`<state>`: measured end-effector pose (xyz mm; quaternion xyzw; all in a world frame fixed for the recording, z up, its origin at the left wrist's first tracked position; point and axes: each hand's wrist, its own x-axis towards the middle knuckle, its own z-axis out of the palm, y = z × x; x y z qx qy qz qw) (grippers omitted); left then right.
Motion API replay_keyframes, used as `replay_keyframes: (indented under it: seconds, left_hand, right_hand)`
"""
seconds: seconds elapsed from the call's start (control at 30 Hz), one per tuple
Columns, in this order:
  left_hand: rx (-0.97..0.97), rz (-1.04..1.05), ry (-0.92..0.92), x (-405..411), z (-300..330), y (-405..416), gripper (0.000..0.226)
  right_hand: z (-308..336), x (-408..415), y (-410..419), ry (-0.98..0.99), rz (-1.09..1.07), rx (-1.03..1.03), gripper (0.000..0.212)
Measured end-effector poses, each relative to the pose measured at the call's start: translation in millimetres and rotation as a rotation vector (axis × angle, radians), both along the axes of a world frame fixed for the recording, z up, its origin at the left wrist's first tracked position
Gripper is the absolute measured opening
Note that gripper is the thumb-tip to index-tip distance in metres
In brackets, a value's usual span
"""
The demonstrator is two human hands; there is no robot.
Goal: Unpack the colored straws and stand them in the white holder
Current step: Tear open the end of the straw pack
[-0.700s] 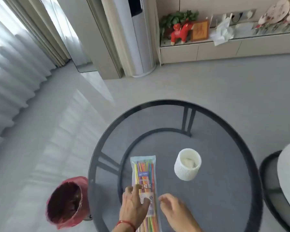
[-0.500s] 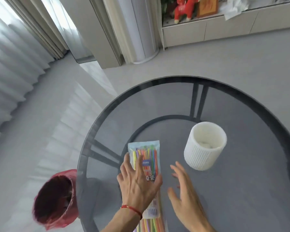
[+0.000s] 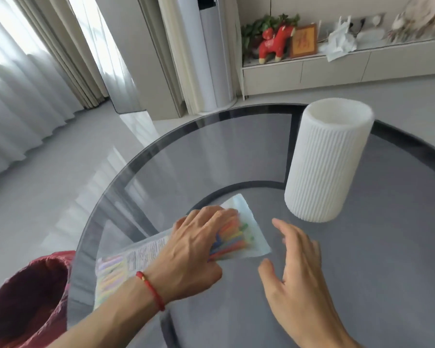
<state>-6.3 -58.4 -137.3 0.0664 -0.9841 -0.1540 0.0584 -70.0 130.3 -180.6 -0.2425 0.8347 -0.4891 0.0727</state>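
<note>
Round glass table (image 3: 399, 259) with a dark rim takes up most of the view; places below are given relative to the white ribbed holder (image 3: 327, 164). The holder stands upright toward the far right of the tabletop, its top open, bare glass on every side of it. The straw packet (image 3: 239, 237), a clear plastic bag of colored straws, lies flat on the glass near-left of the holder, well apart from it, and runs diagonally. Its sealed far end points toward the holder's base; its near end, lower left of the holder, reaches close to the table's left edge. Left hand (image 3: 194, 249), with a red cord bracelet (image 3: 151, 290) at the wrist, lies on top of the packet's middle, fingers curled over the straws and gripping it. Right hand (image 3: 296, 275) is below the holder, just right of the packet's far end, not touching it, fingers spread and relaxed, holding nothing; slightly motion-blurred. Open glass lies between the right hand and the holder. A red-lined bin (image 3: 23, 305) sits on the floor far lower left of the holder, just off the table's left edge. A red toy horse (image 3: 274, 43) sits on a low cabinet behind the holder.
</note>
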Motion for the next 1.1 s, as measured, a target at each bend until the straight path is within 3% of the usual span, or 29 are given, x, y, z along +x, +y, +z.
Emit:
replay_keyframes:
  seconds: [0.13, 0.33, 0.57, 0.77, 0.87, 0.93, 1.0, 1.1]
  left_hand:
    - [-0.048, -0.100, 0.124, 25.7, 7.6, 15.6, 0.090]
    - [-0.276, -0.191, 0.223, 59.9, 24.6, 32.2, 0.094]
    - [-0.178, -0.251, 0.293, 59.2, 41.3, 43.0, 0.095]
    - [-0.016, -0.289, 0.133, 52.0, 32.4, 48.0, 0.100]
    - [0.172, -0.203, 0.128, 47.1, 29.3, 45.7, 0.075]
    - [0.316, -0.063, 0.230, 44.5, 26.7, 49.7, 0.049]
    - [0.279, 0.018, 0.331, 43.0, 22.3, 54.9, 0.031]
    - [0.170, 0.030, 0.374, 43.7, 14.7, 56.2, 0.024]
  right_hand:
    - [20.2, 1.1, 8.7, -0.199, 0.015, 0.024, 0.024]
    - [43.8, 29.9, 31.2, -0.356, 0.084, -0.209, 0.019]
    - [70.0, 46.3, 36.6, -0.538, 0.171, -0.423, 0.027]
    - [48.9, 30.0, 28.2, -0.647, 0.149, -0.512, 0.026]
    - [40.6, 22.8, 18.0, -0.767, 0.149, -0.585, 0.026]
    - [37.2, 20.1, 13.9, -0.847, 0.163, -0.627, 0.028]
    - [34.1, 20.1, 11.2, -0.905, 0.180, -0.645, 0.024]
    - [29.8, 21.2, 8.9, -0.915, 0.178, -0.641, 0.022]
